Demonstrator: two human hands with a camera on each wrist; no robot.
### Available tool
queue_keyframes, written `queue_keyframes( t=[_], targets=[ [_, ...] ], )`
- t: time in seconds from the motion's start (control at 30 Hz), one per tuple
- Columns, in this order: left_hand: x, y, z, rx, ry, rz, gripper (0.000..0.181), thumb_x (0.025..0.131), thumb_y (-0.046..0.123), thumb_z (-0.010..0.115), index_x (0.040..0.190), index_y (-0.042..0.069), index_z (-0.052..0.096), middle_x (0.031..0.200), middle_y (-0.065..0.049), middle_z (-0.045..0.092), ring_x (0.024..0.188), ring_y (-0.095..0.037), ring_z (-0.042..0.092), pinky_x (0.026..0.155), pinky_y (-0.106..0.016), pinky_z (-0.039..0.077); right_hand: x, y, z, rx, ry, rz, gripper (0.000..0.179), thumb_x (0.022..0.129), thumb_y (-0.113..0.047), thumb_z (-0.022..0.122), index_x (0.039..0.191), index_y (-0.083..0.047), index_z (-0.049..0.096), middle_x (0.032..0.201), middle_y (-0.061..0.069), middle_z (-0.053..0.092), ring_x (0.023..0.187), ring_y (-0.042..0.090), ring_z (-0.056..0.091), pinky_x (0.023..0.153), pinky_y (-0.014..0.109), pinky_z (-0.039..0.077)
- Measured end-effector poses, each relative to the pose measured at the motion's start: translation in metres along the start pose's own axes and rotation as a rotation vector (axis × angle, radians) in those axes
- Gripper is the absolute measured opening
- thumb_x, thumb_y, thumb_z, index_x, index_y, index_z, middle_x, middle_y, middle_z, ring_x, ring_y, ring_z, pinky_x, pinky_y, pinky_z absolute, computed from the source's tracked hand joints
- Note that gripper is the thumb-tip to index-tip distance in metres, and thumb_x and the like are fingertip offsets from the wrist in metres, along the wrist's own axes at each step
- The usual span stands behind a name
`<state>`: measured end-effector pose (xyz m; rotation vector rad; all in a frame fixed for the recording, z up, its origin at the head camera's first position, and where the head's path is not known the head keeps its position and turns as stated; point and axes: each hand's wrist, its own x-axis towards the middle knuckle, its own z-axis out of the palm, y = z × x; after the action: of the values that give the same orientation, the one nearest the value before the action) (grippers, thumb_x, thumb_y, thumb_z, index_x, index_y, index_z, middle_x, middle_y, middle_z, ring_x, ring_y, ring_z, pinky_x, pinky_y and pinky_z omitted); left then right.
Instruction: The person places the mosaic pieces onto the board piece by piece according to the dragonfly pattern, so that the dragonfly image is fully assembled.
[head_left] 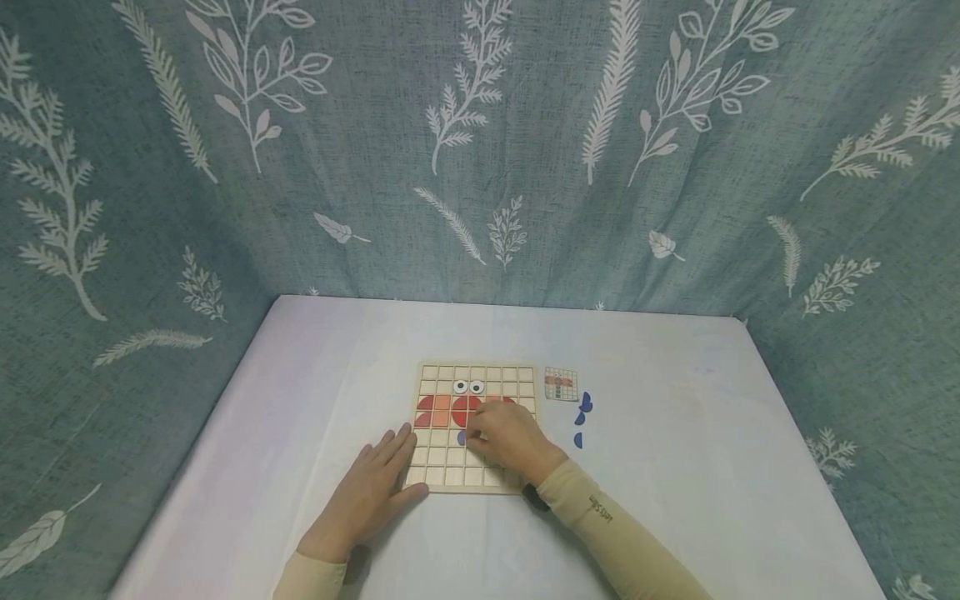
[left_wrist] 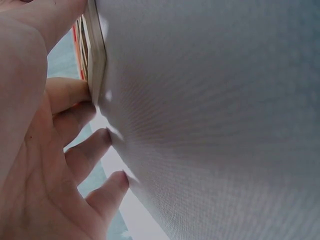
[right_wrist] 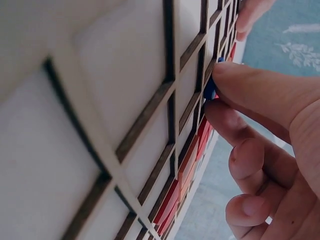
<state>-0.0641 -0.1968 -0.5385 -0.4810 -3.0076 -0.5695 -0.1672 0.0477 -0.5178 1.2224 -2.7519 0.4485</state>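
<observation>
A wooden grid board [head_left: 450,477] lies on the table. It bears red quarter-round pieces [head_left: 423,419], orange square pieces [head_left: 442,402], a red disc shape [head_left: 461,412] and two eye pieces [head_left: 477,387]. My right hand [head_left: 510,437] is over the board's middle, its thumb and index finger pinching a small blue piece [right_wrist: 210,89] at a grid cell. In the head view, a blue piece [head_left: 462,437] shows in the cell below the red disc, beside those fingertips. My left hand [head_left: 367,492] spreads its fingers along the board's left edge, fingertips on the table and thumb at the near-left corner.
Right of the board lies a small pattern card [head_left: 561,385] with a printed grid. Several loose blue rounded pieces [head_left: 578,440] lie just beyond it on the white table [head_left: 675,467]. Leaf-patterned curtains [head_left: 480,208] enclose the back and sides.
</observation>
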Motion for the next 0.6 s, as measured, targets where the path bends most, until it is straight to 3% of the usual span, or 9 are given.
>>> queue_keyframes(
  t=[0.27, 0.5, 0.6],
  targets=[
    [-0.001, 0.0, 0.001, 0.005, 0.015, 0.007, 0.079, 0.094, 0.048, 0.069, 0.152, 0.0, 0.044, 0.159, -0.017, 0.039, 0.142, -0.042, 0.04, 0.113, -0.064, 0.034, -0.002, -0.004, 0.0, 0.019, -0.031, 0.031, 0.007, 0.089, -0.025, 0.08, 0.094, -0.02, 0.083, 0.088, -0.009, 0.071, 0.076, 0.003, 0.062, 0.064, 0.015, 0.051],
    [-0.001, 0.0, 0.001, -0.002, 0.005, 0.004, 0.079, 0.094, 0.048, 0.068, 0.152, 0.0, 0.043, 0.159, -0.017, 0.038, 0.142, -0.042, 0.039, 0.113, -0.064, 0.034, -0.011, 0.0, -0.003, 0.03, -0.062, 0.046, 0.012, 0.092, -0.029, 0.076, 0.1, -0.024, 0.082, 0.104, -0.008, 0.072, 0.094, 0.008, 0.067, 0.081, 0.025, 0.058],
    [-0.001, 0.0, 0.0, -0.005, 0.0, -0.001, 0.079, 0.094, 0.048, 0.068, 0.152, 0.0, 0.043, 0.159, -0.016, 0.038, 0.143, -0.042, 0.039, 0.114, -0.064, 0.033, -0.019, 0.004, -0.007, 0.055, -0.019, 0.042, 0.013, 0.092, -0.028, 0.076, 0.103, -0.023, 0.081, 0.105, -0.009, 0.07, 0.093, 0.008, 0.066, 0.079, 0.025, 0.058]
  ],
)
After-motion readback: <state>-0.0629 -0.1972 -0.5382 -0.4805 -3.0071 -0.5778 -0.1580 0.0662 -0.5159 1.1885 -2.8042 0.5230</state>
